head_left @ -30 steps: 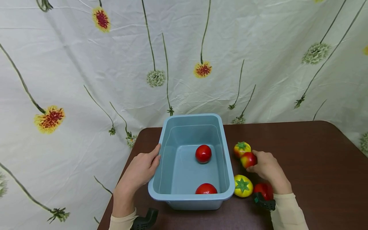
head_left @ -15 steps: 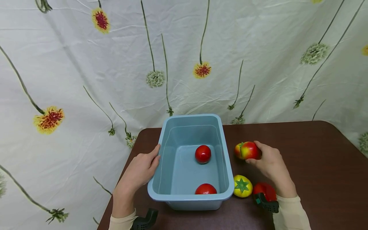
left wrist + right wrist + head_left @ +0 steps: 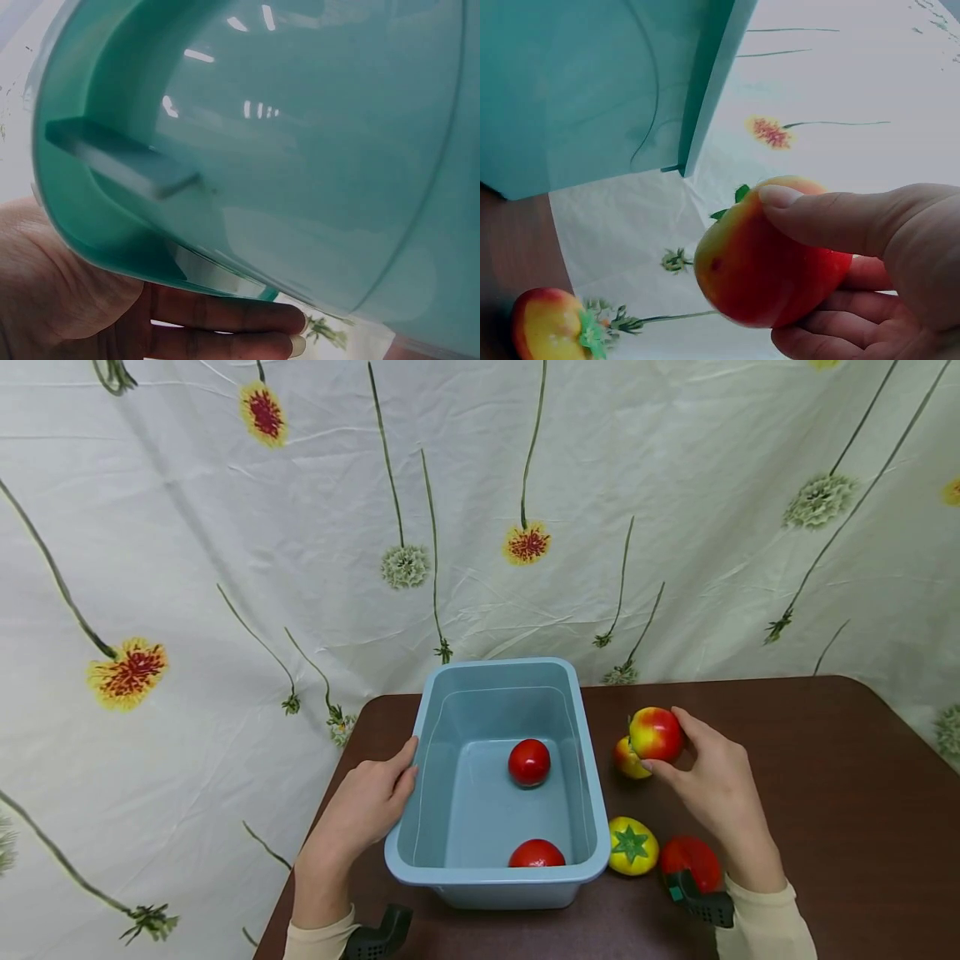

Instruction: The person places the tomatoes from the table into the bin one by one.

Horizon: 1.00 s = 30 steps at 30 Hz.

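A red-and-yellow tomato [image 3: 657, 734] with a glossy skin is pinched between the thumb and fingers of my right hand [image 3: 723, 793], raised right of the bin. Its green leaves show in the right wrist view, on the tomato [image 3: 769, 270]. Partly behind it in the head view sits another red-and-yellow tomato [image 3: 627, 763] on the table. My left hand [image 3: 360, 806] rests at the left rim of the light blue bin [image 3: 487, 875]. In the left wrist view, straight fingers [image 3: 225, 312] lie along the outside under the rim; the thumb is hidden there.
Inside the bin are two red round items, a whole one [image 3: 529, 763] and one partly hidden by the near rim [image 3: 487, 870]. A yellow tomato with a green star [image 3: 632, 847] and a red one [image 3: 690, 860] lie beside the bin on the dark brown table [image 3: 825, 810].
My right hand has lifted the red-and-yellow tomato up and slightly right, away from the table. The left hand and the bin have stayed in place.
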Each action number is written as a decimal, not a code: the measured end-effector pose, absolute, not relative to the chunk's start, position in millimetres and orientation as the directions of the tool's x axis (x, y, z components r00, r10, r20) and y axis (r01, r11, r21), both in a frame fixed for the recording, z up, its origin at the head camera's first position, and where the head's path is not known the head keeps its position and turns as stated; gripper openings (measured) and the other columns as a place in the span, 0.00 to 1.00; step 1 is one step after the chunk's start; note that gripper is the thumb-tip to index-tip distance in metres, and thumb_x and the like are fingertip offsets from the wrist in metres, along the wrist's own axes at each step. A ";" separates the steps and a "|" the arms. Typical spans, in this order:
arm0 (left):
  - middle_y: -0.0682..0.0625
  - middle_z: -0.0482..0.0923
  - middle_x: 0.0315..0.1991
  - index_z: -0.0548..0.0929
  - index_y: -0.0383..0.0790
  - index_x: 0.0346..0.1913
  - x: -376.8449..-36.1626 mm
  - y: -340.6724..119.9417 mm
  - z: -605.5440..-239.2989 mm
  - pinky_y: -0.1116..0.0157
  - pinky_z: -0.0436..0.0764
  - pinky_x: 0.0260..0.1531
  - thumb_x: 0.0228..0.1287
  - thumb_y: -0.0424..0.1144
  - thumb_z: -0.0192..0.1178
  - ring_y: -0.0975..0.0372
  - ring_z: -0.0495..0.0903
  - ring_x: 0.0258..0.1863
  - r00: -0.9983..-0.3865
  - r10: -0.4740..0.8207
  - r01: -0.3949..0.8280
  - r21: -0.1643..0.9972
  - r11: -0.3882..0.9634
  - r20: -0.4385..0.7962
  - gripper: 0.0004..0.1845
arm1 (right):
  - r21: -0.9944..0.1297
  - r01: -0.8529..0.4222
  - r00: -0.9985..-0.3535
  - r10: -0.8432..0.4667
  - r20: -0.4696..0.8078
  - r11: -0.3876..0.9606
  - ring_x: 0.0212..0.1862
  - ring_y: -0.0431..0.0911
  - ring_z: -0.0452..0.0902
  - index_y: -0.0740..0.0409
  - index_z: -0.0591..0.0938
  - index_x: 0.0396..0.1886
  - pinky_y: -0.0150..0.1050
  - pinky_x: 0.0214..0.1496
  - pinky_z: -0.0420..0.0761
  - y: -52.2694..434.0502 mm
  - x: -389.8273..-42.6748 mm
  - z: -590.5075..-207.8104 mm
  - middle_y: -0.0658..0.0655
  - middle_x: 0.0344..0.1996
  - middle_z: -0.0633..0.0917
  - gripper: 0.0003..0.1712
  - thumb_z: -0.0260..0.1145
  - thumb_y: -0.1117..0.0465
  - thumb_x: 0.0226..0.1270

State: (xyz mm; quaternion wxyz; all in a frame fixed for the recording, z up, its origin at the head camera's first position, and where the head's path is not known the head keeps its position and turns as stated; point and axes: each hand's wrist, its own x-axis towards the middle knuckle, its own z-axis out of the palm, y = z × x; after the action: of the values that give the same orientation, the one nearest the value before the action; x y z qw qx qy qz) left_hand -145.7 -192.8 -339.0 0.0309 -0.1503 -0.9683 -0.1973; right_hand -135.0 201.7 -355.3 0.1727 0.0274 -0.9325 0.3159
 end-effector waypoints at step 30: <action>0.54 0.69 0.17 0.64 0.36 0.72 -144.6 -192.9 -337.7 0.68 0.67 0.19 0.73 0.40 0.51 0.66 0.66 0.14 -0.954 0.279 0.301 0.384 0.873 0.113 0.28 | -0.648 -0.321 -0.875 0.045 0.482 0.691 0.54 0.62 0.81 0.60 0.71 0.68 0.51 0.49 0.78 180.3 -108.5 -331.5 0.66 0.58 0.80 0.45 0.80 0.62 0.48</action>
State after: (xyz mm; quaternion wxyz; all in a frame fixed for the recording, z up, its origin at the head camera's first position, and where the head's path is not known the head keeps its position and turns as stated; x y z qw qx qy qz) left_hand -144.6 -192.9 -337.7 0.0268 -0.1500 -0.9673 -0.2028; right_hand -108.5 180.3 -331.5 0.2374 0.0779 -0.8883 0.3854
